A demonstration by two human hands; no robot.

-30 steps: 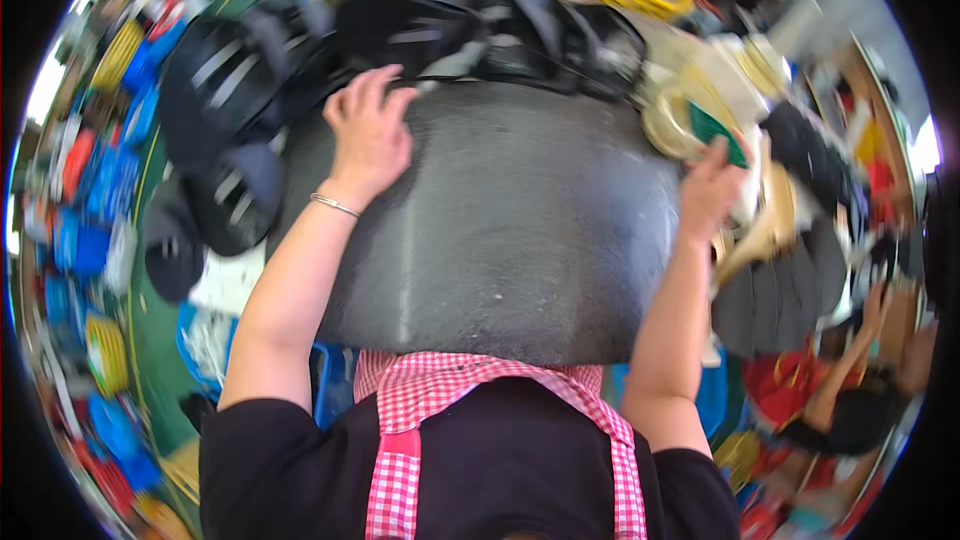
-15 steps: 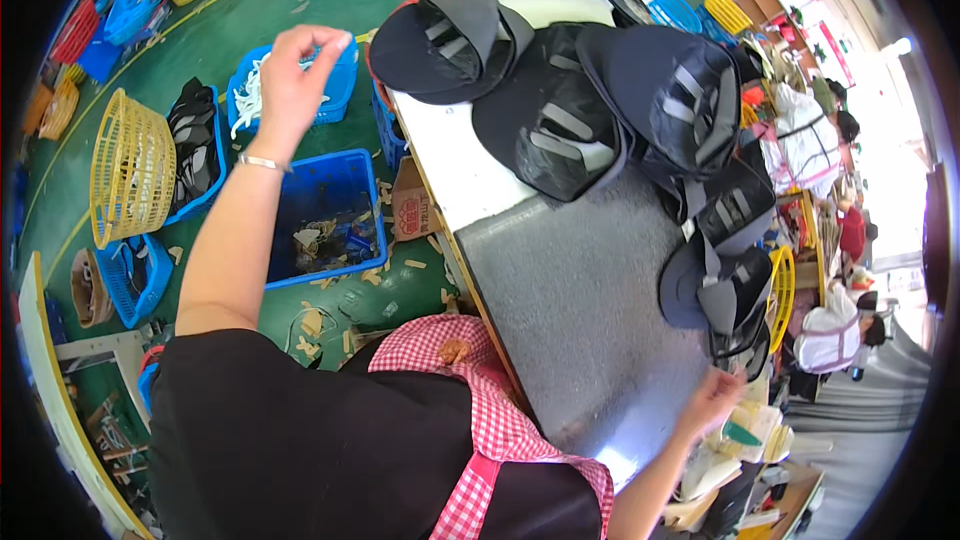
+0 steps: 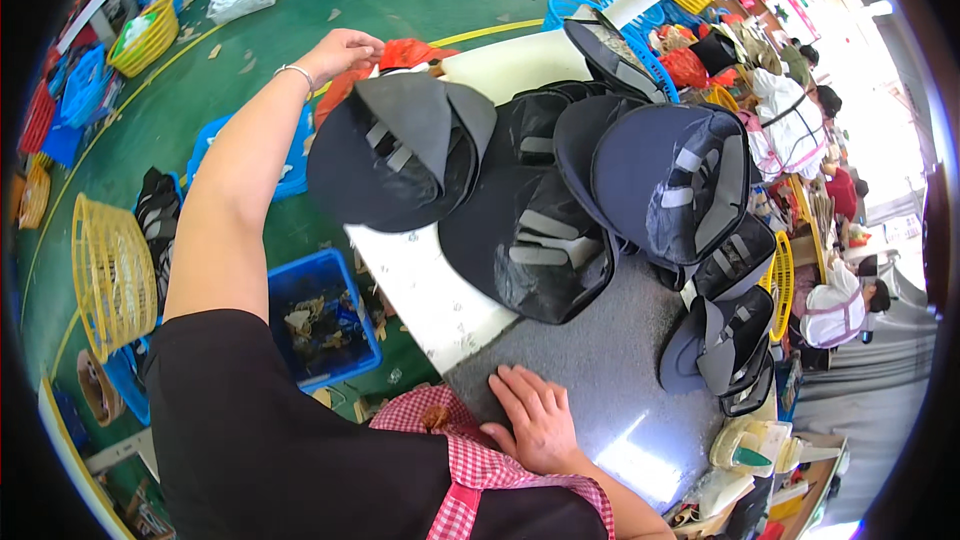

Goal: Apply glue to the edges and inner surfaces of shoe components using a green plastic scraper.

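Observation:
My left hand (image 3: 345, 52) reaches out past the far left corner of the worktable, beside a red-orange bag or cloth (image 3: 408, 53). Its fingers are loosely bent, and I see nothing in them. On the dark grey work mat (image 3: 590, 380), my right hand (image 3: 535, 420) rests palm down with the fingers stretched out. Dark cap-like pieces with rounded brims and grey strips lie beyond it: one (image 3: 365, 165) at the table's left edge, another (image 3: 530, 245) in the middle. A navy one (image 3: 670, 180) overlaps others to the right, and a smaller one (image 3: 715, 345) lies at the right edge.
Below the table's left side stands a blue bin (image 3: 315, 370) with scraps. Left of it is a yellow basket (image 3: 110, 275). A light blue basket (image 3: 293, 180) is partly hidden by my left arm. Containers with a green item (image 3: 750, 457) stand at the near right.
My left hand has moved farther out, from above the light blue basket to beside the red-orange bag. My right hand has come left from the table's right edge onto the mat. The view has shifted.

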